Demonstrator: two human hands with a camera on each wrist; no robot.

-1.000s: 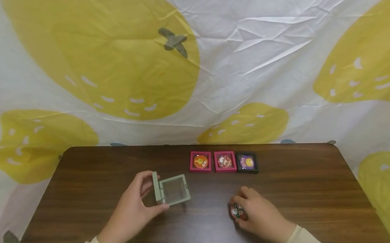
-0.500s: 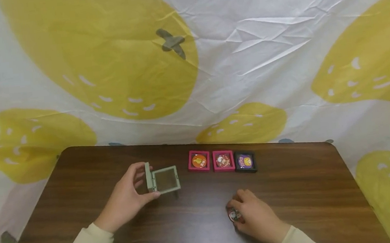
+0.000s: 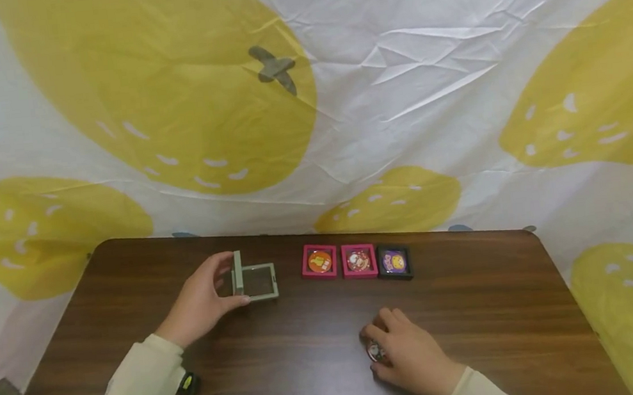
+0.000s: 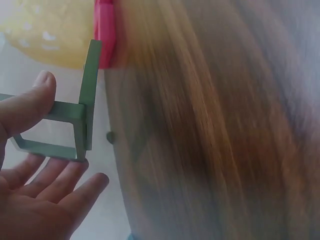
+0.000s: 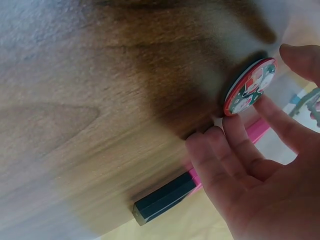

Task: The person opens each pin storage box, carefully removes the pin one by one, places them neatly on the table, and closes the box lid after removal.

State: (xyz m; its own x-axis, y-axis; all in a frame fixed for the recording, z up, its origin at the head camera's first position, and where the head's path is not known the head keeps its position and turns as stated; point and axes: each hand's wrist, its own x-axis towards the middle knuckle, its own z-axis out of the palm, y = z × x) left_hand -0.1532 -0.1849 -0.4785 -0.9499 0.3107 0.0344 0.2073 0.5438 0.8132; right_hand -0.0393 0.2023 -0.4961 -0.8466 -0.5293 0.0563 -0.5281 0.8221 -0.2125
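In the head view my left hand point(image 3: 202, 299) grips a pale green display frame point(image 3: 260, 266) that is hinged open. One half stands upright between thumb and fingers; the clear-windowed half lies out to the right. The left wrist view shows the thumb on one side of the green frame point(image 4: 77, 111) and fingertips on the other. My right hand point(image 3: 410, 352) holds a round badge point(image 3: 375, 350) low over the table, fingers round its rim. A red edge and a green, red and white picture show on the badge point(image 5: 251, 87) in the right wrist view. Whether it touches the table, I cannot tell.
Two pink frames point(image 3: 321, 277) and a black frame point(image 3: 397, 274) stand in a row near the back of the brown table point(image 3: 288, 368), each with a round badge inside. A lemon-print cloth point(image 3: 390, 125) hangs behind. Something black and yellow-green point(image 3: 190, 384) shows beside the left sleeve.
My left hand has moved away from me and to the left with the green frame, whose windowed half now looks flatter. The right hand has shifted slightly left and the badge shows less.
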